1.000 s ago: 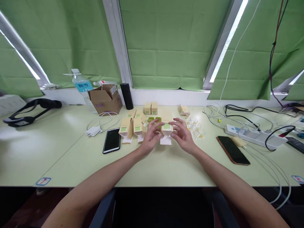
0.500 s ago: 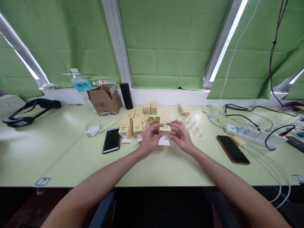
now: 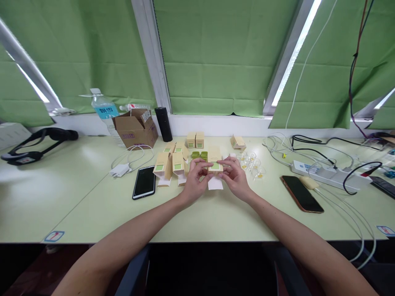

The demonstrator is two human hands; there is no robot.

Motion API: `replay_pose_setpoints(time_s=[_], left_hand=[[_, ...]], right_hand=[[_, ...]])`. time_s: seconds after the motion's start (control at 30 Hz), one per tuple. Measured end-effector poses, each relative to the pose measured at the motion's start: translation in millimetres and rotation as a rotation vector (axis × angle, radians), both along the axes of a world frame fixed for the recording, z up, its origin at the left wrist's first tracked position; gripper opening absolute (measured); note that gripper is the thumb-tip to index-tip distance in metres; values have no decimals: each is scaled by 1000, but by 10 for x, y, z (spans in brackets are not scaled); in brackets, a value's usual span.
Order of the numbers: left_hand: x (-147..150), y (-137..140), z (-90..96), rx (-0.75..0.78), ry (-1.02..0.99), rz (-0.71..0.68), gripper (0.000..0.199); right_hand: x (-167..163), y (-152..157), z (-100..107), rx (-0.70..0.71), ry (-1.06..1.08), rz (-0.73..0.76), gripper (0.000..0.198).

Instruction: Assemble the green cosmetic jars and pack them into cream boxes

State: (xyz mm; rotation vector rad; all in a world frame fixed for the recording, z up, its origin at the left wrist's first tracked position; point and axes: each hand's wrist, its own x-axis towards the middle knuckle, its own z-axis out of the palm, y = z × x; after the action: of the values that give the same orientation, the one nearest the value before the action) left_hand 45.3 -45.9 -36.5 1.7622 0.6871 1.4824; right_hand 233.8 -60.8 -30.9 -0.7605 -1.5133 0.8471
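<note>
Both my hands hold one small beige carton with a green label (image 3: 215,161) above the middle of the pale green table (image 3: 92,193). My left hand (image 3: 195,181) grips its left side and my right hand (image 3: 235,177) its right side. The carton's top flap stands up and a white flap hangs below it. Left of my hands stand several more open beige cartons (image 3: 168,164). Two closed cartons (image 3: 195,139) sit further back, with green pieces (image 3: 199,155) in front of them. Right of my hands lie several small clear jars with yellow contents (image 3: 253,164).
A black phone (image 3: 145,182) and a white charger (image 3: 120,169) lie to the left, a second phone (image 3: 301,193) to the right. A power strip (image 3: 327,174) with cables is at right. A cardboard box (image 3: 135,129), water bottle (image 3: 103,111), black cylinder (image 3: 163,123) and headset (image 3: 33,144) are at the back left.
Both hands have shifted the held carton slightly left and towards the back. Its hanging white flap now shows lower between my hands.
</note>
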Motion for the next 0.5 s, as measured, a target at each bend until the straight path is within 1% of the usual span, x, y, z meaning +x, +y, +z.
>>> replay_pose_setpoints(time_s=[0.17, 0.3, 0.4, 0.5], left_hand=[[4, 6, -9, 0, 12, 6, 27], [-5, 10, -8, -22, 16, -16, 31], [-34, 24, -6, -36, 19, -74, 40], [-72, 53, -14, -39, 13, -187, 51]], right_hand=[[-5, 6, -23, -2, 4, -1, 32], [-4, 14, -17, -6, 11, -5, 35], [5, 33, 5, -21, 45, -11, 37], [24, 61, 29, -64, 67, -28, 42]])
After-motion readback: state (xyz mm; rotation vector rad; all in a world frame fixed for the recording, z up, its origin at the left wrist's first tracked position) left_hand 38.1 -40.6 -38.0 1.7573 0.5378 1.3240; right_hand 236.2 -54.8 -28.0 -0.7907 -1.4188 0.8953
